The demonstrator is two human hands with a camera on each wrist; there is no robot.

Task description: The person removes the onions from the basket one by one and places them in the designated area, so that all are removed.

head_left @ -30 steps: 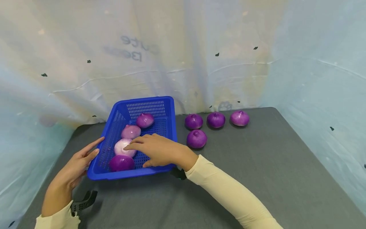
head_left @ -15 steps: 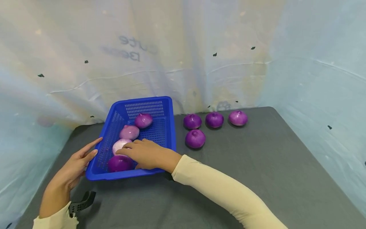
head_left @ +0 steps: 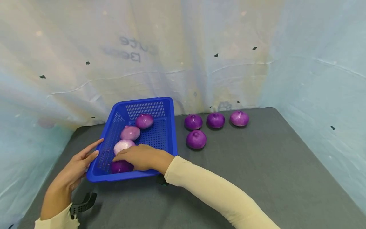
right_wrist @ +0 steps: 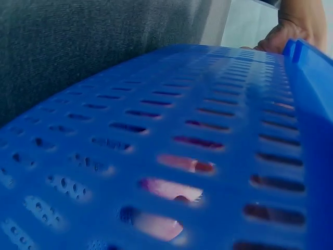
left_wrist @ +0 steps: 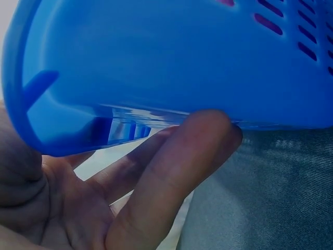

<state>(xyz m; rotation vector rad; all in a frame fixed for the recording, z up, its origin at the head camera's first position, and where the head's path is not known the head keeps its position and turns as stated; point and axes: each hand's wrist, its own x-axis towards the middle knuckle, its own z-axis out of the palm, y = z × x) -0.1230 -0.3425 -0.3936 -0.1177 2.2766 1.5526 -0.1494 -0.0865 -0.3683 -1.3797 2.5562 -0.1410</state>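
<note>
A blue plastic basket point(head_left: 154, 130) with slotted walls stands on the left half of the table. Several red onions lie inside it in a bent row, among them a pale one point(head_left: 123, 145) and a dark purple one point(head_left: 121, 166) in the near left corner. My left hand point(head_left: 72, 168) holds the basket's left rim, and the left wrist view shows its fingers point(left_wrist: 177, 172) against the basket's outer side. Inside the basket, my right hand point(head_left: 141, 157) grips the dark purple onion from above. The basket wall mostly hides that grip in the right wrist view.
To the right of the basket, several red onions sit on the grey table point(head_left: 257, 165): one point(head_left: 196, 139) in front and a back row that includes another point(head_left: 239, 118). Pale sheeting point(head_left: 183, 57) hangs behind and on both sides.
My right hand has moved left and toward me, from over the pale onion to the dark purple onion in the near corner. My left hand stays at the basket rim.
</note>
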